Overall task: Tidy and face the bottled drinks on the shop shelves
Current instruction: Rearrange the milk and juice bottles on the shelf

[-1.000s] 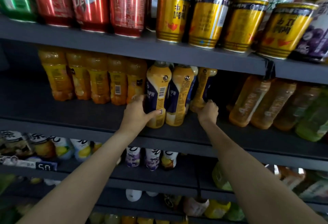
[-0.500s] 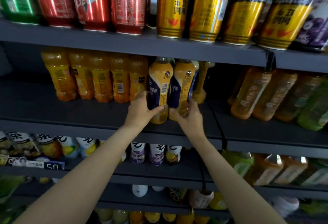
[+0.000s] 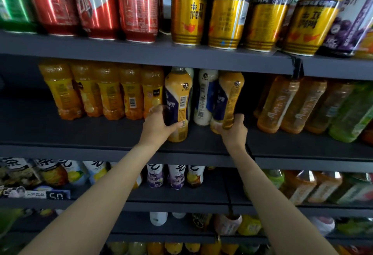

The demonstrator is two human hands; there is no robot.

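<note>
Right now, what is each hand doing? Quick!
Left hand: closed around the yellow-and-blue bottle on the middle shelf.
Right hand: closed around the base of the tilted yellow-and-blue bottle.

Single head view, close, facing forward and slightly up at shelves [image 3: 141,52].

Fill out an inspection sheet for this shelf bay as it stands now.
Surface: dark grey middle shelf, bottles set back from its front edge.
Job's things: two yellow-and-navy bottles, left one and right one, each gripped near the base; a white bottle stands between and behind them.
Clutter: nothing seen.
Hands: left hand and right hand, each wrapped round its bottle.
Cables: nothing seen.
Surroundings: orange juice bottles to the left, amber tea bottles to the right, red cans and gold cans above.
</note>
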